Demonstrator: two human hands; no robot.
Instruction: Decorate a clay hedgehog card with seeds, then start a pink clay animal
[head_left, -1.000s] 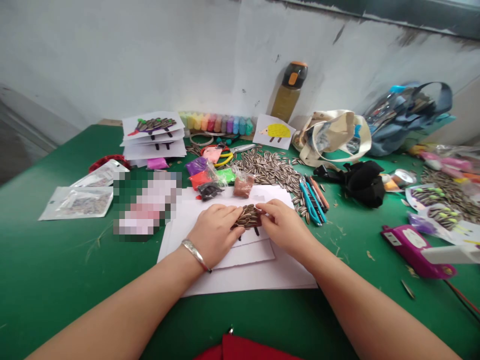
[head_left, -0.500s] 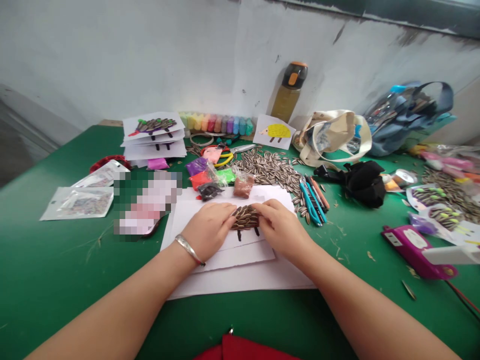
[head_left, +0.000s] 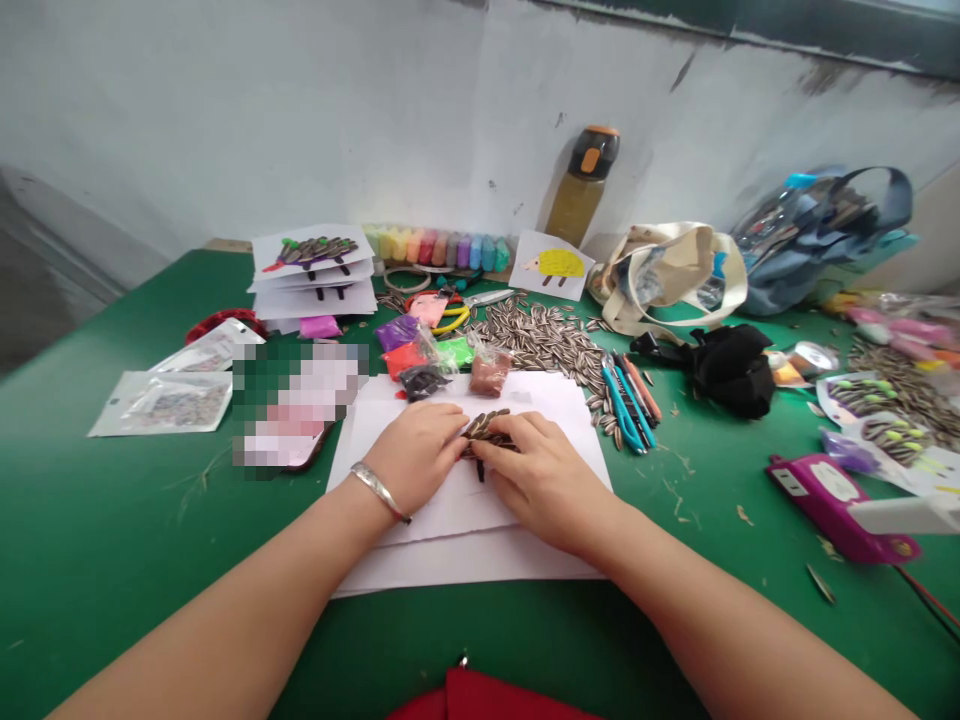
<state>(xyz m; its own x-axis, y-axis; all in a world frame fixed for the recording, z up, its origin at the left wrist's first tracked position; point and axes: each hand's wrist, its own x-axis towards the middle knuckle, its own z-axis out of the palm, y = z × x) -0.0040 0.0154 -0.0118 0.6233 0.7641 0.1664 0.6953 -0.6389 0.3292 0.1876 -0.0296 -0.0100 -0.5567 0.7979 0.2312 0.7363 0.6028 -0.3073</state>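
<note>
Fingers touch slim, overlapping seeds on flat white paper.

Soft, muted light; slight blur; stretched edges

Scissors, bagged clay and a yellow animal picture on the table show a craft workspace.

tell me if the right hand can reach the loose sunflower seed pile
Probably yes: only white paper seems to lie between the right hand and the sunflower seed pile, with the brown packet left of that path.
</note>
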